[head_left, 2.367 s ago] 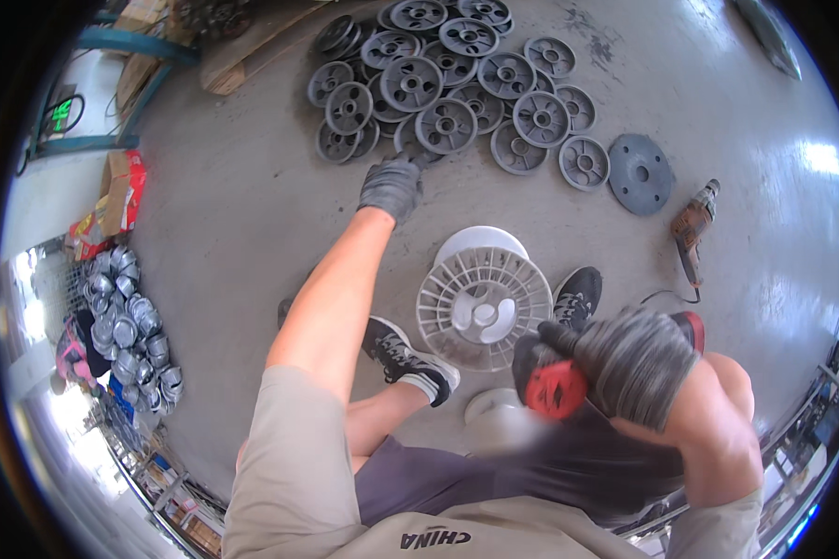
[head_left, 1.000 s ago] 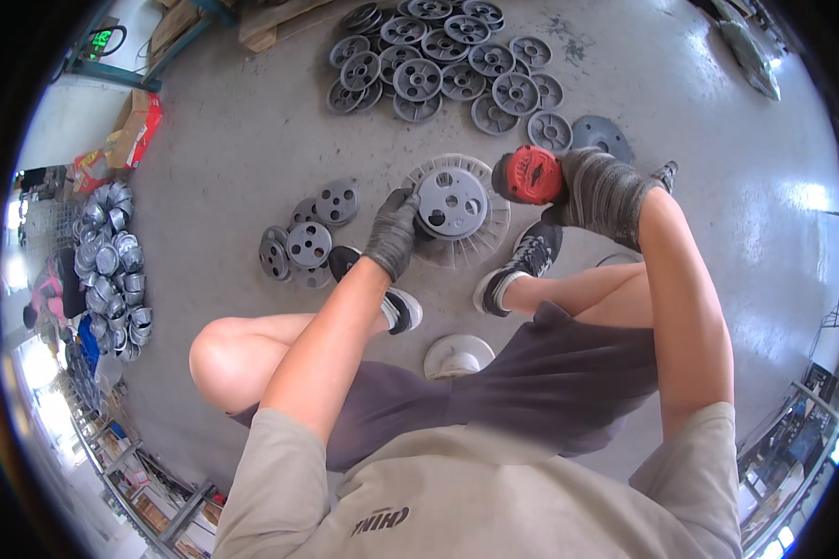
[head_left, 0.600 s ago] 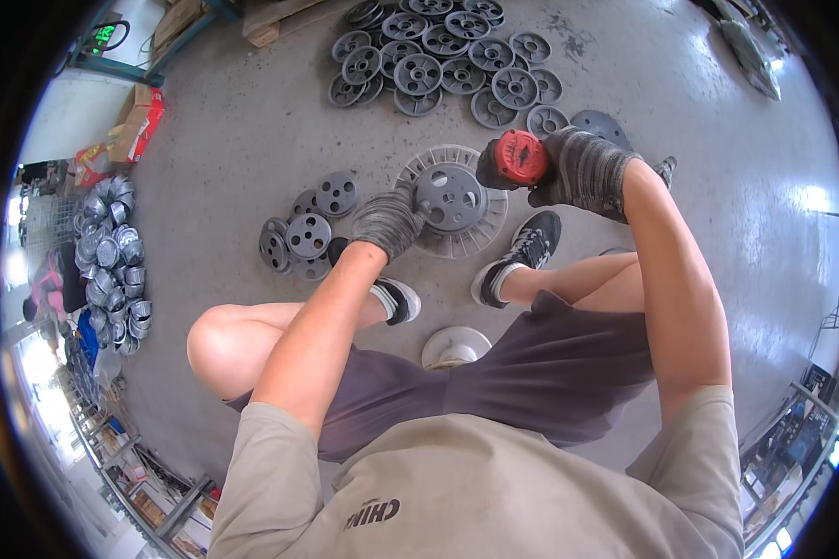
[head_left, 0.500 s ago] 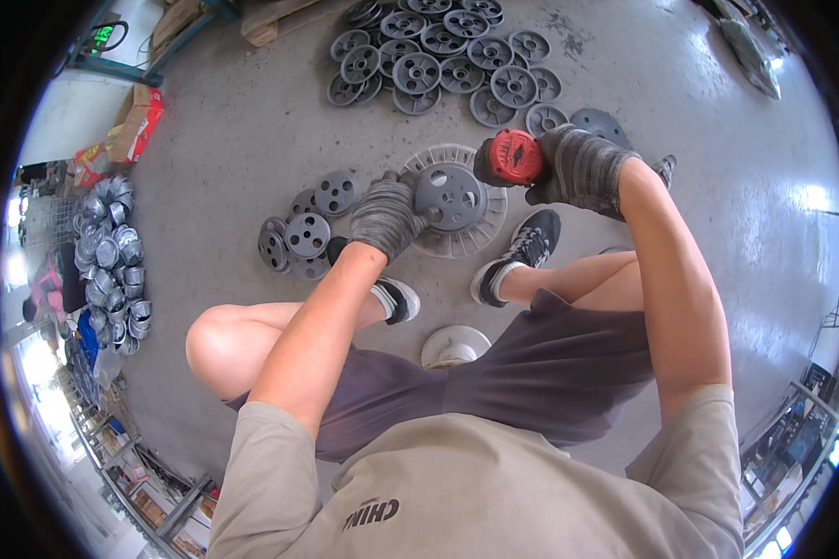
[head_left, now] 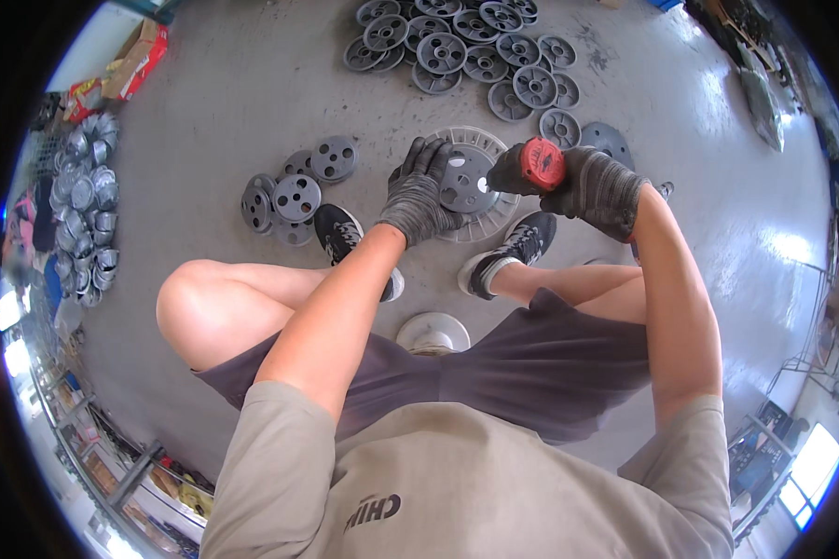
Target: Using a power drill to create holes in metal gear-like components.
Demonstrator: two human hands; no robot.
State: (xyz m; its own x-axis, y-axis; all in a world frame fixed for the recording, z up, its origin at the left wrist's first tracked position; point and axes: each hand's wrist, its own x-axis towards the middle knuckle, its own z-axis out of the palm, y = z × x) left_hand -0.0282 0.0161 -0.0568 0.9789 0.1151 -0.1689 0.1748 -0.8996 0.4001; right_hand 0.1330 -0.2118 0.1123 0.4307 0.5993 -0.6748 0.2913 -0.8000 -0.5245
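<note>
A grey disc (head_left: 462, 191) with holes lies on a wider, pale ring-shaped plate (head_left: 475, 229) with radial slots, on the floor before my feet. My gloved left hand (head_left: 422, 191) grips the disc's left rim, its fingers along the far side and its thumb on the near side. In my gloved right hand (head_left: 598, 191) is a red and black power driver (head_left: 543, 164), held over the right edge of the disc. Its front end points toward the disc; whether the tip touches anything cannot be seen.
Several grey discs (head_left: 298, 198) are stacked left of my hands. Beyond lies a heap of spoked grey wheels (head_left: 441, 54), with a larger dark disc (head_left: 602, 142) at its right. Shiny metal cups (head_left: 82, 194) pile up at far left. My shoes (head_left: 339, 230) flank the work; I sit on a round stool (head_left: 434, 329).
The whole view has shifted. My left hand's fingers have stretched further along the disc's far rim. The driver has come slightly nearer to me relative to the disc.
</note>
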